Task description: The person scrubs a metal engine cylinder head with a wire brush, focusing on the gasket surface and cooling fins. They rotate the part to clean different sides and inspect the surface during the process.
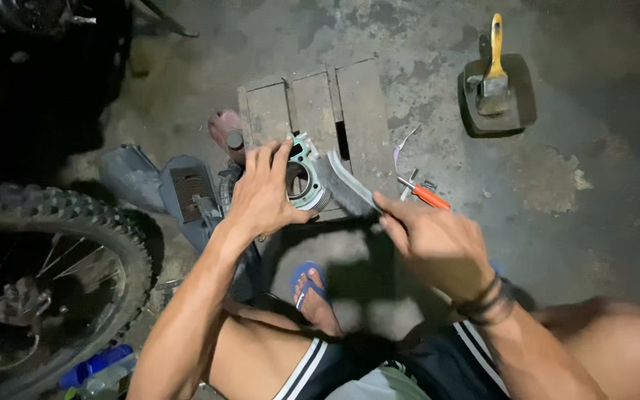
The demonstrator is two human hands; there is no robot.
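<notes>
Nearby, screwdriver (424, 194), paintbrush (494, 74) (on tray), tyre (61, 215)

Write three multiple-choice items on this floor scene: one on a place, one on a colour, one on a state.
1. Where does the paintbrush lie?
A. in a dark tray
B. on the tyre
C. on the wooden block

2. What colour is the screwdriver handle?
A. blue
B. orange
C. green

3. What is the left hand doing?
A. hanging free
B. gripping the tyre
C. steadying the engine cylinder

Key: 1 A, the brush rests in the tray at upper right. 2 B, its handle is orange. 3 C, the fingers rest on the cylinder while the right hand holds a wire brush.
</notes>
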